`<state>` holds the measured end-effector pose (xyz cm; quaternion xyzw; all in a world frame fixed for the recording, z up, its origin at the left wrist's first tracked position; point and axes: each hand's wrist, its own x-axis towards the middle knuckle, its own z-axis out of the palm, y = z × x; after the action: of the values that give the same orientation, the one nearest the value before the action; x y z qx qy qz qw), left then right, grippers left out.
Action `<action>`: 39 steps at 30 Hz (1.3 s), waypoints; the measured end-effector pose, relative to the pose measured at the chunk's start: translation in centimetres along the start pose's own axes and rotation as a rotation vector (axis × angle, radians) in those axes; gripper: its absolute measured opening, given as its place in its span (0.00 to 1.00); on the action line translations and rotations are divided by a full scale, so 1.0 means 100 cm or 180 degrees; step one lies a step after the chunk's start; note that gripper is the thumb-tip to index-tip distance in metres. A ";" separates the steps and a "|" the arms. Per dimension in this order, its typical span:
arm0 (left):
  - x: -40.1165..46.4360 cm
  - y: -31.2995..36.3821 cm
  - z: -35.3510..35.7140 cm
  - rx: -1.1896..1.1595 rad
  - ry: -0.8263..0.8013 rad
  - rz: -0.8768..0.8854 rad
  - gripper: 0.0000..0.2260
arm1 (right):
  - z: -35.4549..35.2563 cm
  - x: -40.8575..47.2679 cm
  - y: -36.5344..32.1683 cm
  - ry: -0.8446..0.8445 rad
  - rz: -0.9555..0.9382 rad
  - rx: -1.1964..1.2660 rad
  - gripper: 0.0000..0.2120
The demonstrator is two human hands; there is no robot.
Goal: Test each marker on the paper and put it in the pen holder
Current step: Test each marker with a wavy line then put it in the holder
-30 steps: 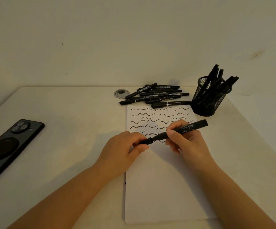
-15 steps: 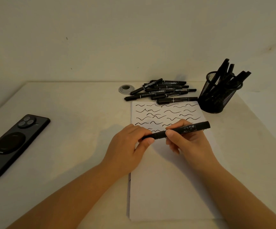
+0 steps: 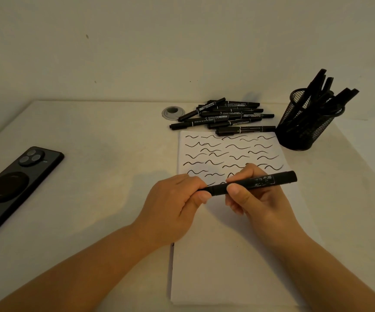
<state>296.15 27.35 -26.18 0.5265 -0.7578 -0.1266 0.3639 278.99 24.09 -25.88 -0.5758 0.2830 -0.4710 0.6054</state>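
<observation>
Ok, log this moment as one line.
marker: held in both hands | left hand: at cap end | right hand: barrel | pen holder: part filled

Background wall (image 3: 137, 41): plain, off-white, matte, running the full width behind the table; a few small dark specks on it at upper left and one faint mark at far right. Table (image 3: 80, 136): pale cream top, its far edge meeting the wall, the right edge angling away toward the lower right. A round grey cable grommet (image 3: 173, 113) is set into the tabletop near the far edge (dark centre, lighter rim). Lighting: dim and warm, with a soft shadow lying on the tabletop left of centre. A second wall surface shows at far right beyond the table edge.
</observation>
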 end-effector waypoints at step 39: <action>0.117 0.008 -0.016 0.0199 -0.0082 -0.0279 0.12 | -0.054 0.056 -0.067 0.0395 -0.0301 -0.3754 0.07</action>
<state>294.59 17.53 -19.70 0.5687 -0.7423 -0.1254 0.3316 274.82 17.44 -19.29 -0.7983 0.5058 -0.2936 0.1441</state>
